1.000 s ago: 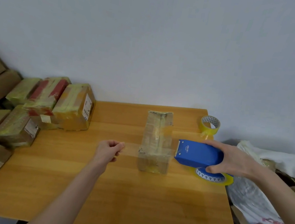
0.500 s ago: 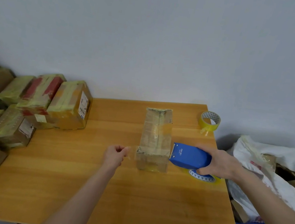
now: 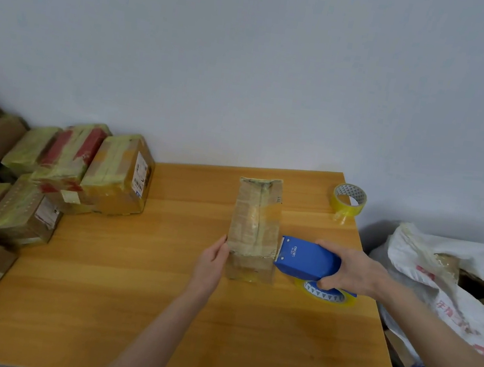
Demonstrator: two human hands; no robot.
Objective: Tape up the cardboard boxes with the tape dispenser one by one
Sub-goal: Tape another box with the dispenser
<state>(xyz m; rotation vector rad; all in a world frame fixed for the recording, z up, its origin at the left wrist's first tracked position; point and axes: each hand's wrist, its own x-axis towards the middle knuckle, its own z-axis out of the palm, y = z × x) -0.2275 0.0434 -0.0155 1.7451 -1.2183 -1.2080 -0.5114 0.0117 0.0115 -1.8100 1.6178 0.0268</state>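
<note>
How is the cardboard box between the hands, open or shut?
Shut: the cardboard box lies with flaps flat, meeting at a taped centre seam.

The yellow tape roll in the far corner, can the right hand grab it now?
Probably not: the right hand grips the blue dispenser, though nothing stands between it and the yellow tape roll.

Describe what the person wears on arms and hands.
The left forearm and right forearm are bare to the frame edge; no sleeve shows. The left hand and right hand are ungloved, and no watch, bracelet or ring is visible on the parts that show.
</note>
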